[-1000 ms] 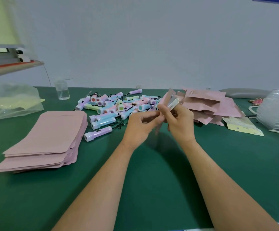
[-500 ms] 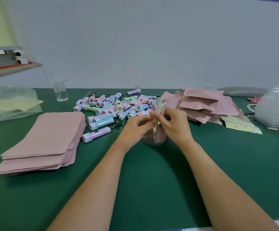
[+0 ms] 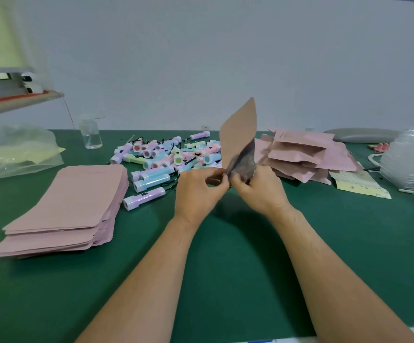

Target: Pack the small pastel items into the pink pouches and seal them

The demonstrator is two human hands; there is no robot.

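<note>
Green felt covers the desk [image 3: 225, 280] under a bare pale grey wall [image 3: 201, 58]. Just nearer than the heap of small pastel plastic torches [image 3: 161, 157], the left hand [image 3: 197, 194] and right hand [image 3: 260, 191] each keep a pinching grip on a flat pink pouch [image 3: 239, 129], now raised upright where earlier it hung low.

Both bare forearms reach forward, left hand [image 3: 198, 191] and right hand [image 3: 260, 191] meeting, fingertips pinching a flat pink pouch [image 3: 238, 134].
</note>
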